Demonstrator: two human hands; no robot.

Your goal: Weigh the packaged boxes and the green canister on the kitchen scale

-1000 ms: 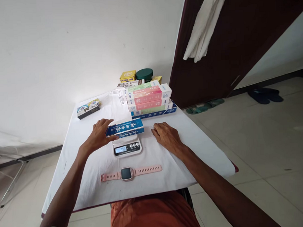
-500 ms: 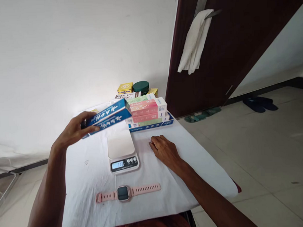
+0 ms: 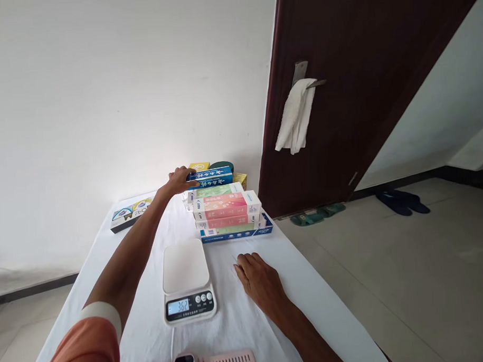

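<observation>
At the back of the table, my left hand (image 3: 182,180) grips the left end of a blue box (image 3: 215,177) with white lettering, held behind and over the stacked boxes. Pink boxes (image 3: 226,203) and a green one (image 3: 218,191) form that stack, with a flat blue box (image 3: 243,234) at its base. My right hand (image 3: 261,280) rests on the cloth with curled fingers, right of a white digital scale (image 3: 185,267). Nothing lies on the scale's plate, and its display reads about 362. Whether the right fingers hold anything is hidden.
A pink-strapped watch (image 3: 227,360) lies at the near edge. The black and white box (image 3: 127,214) is at the table's left. Behind the stack are a yellow box (image 3: 199,166) and a green lid (image 3: 222,165). A towel (image 3: 297,115) hangs on the door handle.
My left hand has carried the blue box away from above the scale to the back, behind the stack. The display changed from 113 to about 362. The camera view has shifted upward.
</observation>
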